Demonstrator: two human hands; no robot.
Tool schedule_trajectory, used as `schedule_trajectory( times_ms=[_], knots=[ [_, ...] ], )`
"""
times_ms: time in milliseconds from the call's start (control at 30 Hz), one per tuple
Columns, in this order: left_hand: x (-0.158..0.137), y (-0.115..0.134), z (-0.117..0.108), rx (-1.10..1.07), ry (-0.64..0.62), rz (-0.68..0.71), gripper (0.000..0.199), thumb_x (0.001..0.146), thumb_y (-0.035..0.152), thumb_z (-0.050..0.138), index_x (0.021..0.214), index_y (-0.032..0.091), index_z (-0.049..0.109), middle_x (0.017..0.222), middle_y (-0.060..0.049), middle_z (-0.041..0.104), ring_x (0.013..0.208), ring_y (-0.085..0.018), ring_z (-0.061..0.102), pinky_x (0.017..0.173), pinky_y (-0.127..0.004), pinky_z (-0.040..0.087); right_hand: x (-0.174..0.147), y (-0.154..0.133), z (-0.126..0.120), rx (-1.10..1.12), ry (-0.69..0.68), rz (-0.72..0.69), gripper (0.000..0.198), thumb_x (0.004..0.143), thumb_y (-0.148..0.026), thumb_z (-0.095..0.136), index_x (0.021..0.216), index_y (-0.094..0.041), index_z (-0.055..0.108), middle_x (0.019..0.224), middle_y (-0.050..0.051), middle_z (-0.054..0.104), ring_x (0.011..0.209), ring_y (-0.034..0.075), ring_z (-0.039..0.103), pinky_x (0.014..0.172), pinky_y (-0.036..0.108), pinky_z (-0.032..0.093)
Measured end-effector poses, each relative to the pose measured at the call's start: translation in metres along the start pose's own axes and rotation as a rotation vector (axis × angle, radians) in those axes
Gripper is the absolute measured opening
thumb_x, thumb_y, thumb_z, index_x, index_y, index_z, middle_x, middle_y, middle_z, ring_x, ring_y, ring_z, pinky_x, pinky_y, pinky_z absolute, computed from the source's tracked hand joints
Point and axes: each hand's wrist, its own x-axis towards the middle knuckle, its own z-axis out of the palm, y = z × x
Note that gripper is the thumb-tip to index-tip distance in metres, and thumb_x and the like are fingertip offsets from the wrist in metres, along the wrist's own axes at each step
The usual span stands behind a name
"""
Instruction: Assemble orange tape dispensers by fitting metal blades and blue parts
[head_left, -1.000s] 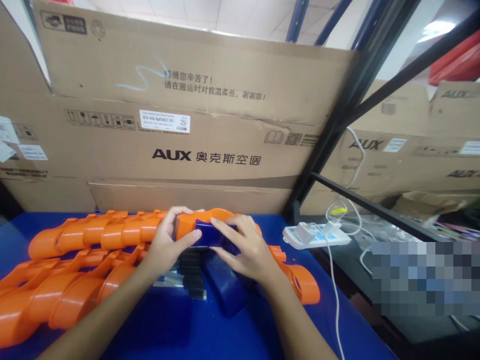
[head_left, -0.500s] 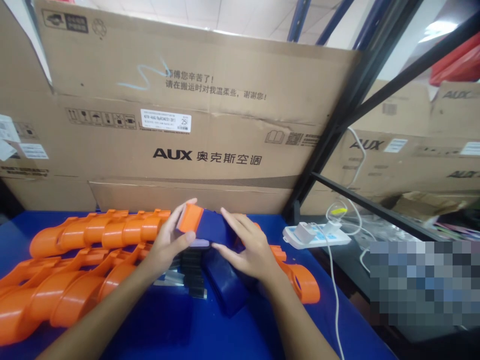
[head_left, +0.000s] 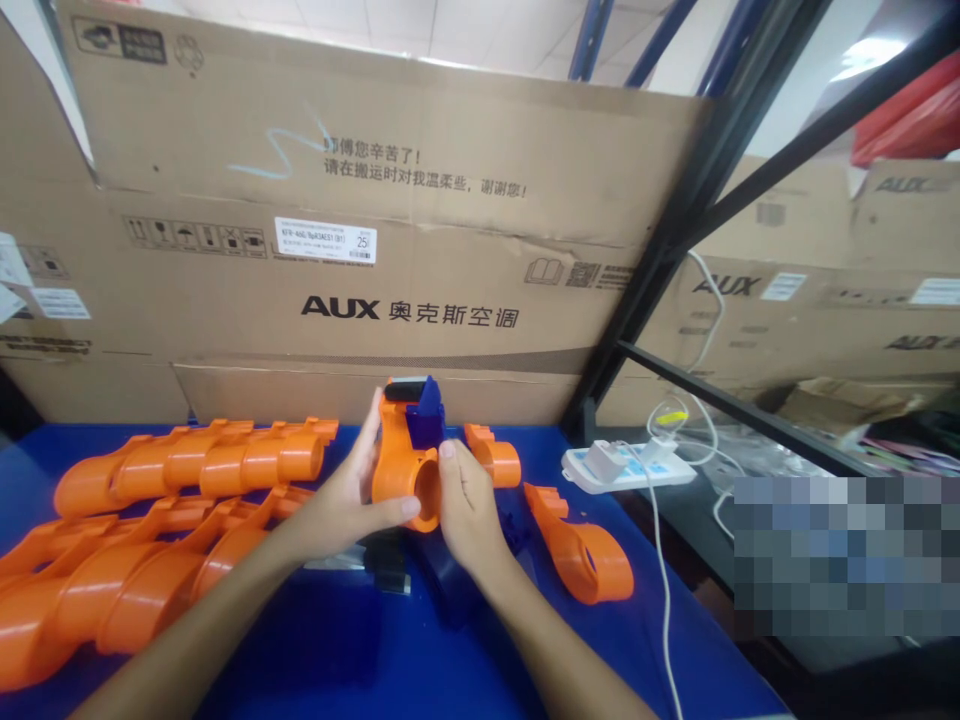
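Both hands are closed on a packing tape dispenser point(head_left: 395, 455), held upright above the blue table. It has an orange plastic body with a round ring at its lower end, and a blue piece and a black bar at its top. My left hand point(head_left: 349, 500) grips its left side, the thumb lying across the ring. My right hand point(head_left: 472, 500) holds the right side, with its thumb up against the ring and blue piece; its other fingers are mostly hidden. Below the hands lie black strips point(head_left: 386, 562) and dark blue plastic pieces point(head_left: 450, 585), partly covered.
Two rows of orange dispenser bodies point(head_left: 217, 465) lie at the left, and loose orange bodies point(head_left: 589, 555) at the right. A white power strip point(head_left: 630, 466) with a trailing cable lies by the right edge. Large cardboard boxes point(head_left: 420, 250) and a black rack post point(head_left: 652, 270) stand behind.
The dispenser has turned from lying sideways, blue side showing, to upright with its ring facing me. My right hand has shifted left and lower, closing in on the ring.
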Motion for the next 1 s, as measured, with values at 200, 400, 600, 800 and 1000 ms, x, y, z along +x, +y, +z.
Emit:
schedule_trajectory(
  times_ms=[200, 400, 600, 800, 1000],
  knots=[
    [0.001, 0.003, -0.015, 0.146, 0.270, -0.086, 0.085, 0.090, 0.040, 0.071, 0.161, 0.035, 0.026, 0.158, -0.011, 0.046, 0.141, -0.038, 0.049, 0.115, -0.056, 0.040, 0.005, 0.000, -0.012, -0.196, -0.009, -0.096, 0.047, 0.109, -0.045, 0.029, 0.086, -0.021, 0.062, 0.084, 0.005, 0.065, 0.084, 0.021, 0.060, 0.076, 0.034, 0.048],
    [0.016, 0.016, -0.080, 0.675, 0.483, -0.207, 0.067, 0.088, 0.055, 0.065, 0.150, 0.033, 0.048, 0.159, -0.008, 0.048, 0.148, -0.036, 0.038, 0.120, -0.052, 0.028, 0.013, 0.002, -0.025, -0.179, 0.049, -0.112, 0.051, 0.109, -0.047, 0.027, 0.109, -0.021, 0.072, 0.091, 0.007, 0.072, 0.092, 0.023, 0.067, 0.083, 0.037, 0.053],
    [0.038, 0.011, -0.096, 1.176, 0.267, -0.469, 0.076, 0.086, 0.066, 0.056, 0.150, 0.024, 0.051, 0.146, -0.017, 0.060, 0.134, -0.041, 0.055, 0.107, -0.050, 0.041, 0.014, 0.004, -0.027, -0.151, 0.027, -0.104, 0.053, 0.109, -0.049, 0.029, 0.103, -0.021, 0.073, 0.088, 0.008, 0.073, 0.090, 0.024, 0.070, 0.080, 0.037, 0.055],
    [0.046, 0.000, -0.086, 1.380, 0.178, -0.548, 0.077, 0.088, 0.065, 0.047, 0.148, 0.016, 0.052, 0.131, -0.022, 0.070, 0.120, -0.042, 0.065, 0.097, -0.048, 0.047, 0.015, 0.005, -0.028, -0.161, 0.019, -0.110, 0.055, 0.109, -0.050, 0.029, 0.099, -0.020, 0.074, 0.087, 0.008, 0.074, 0.088, 0.024, 0.071, 0.079, 0.037, 0.055],
    [0.050, -0.010, -0.082, 1.444, 0.185, -0.577, 0.058, 0.088, 0.053, 0.051, 0.128, 0.014, 0.064, 0.113, -0.023, 0.076, 0.112, -0.041, 0.069, 0.089, -0.043, 0.049, 0.014, 0.000, -0.029, -0.155, 0.011, -0.130, 0.055, 0.109, -0.049, 0.029, 0.097, -0.020, 0.075, 0.087, 0.008, 0.075, 0.088, 0.024, 0.071, 0.080, 0.038, 0.056]
  ],
)
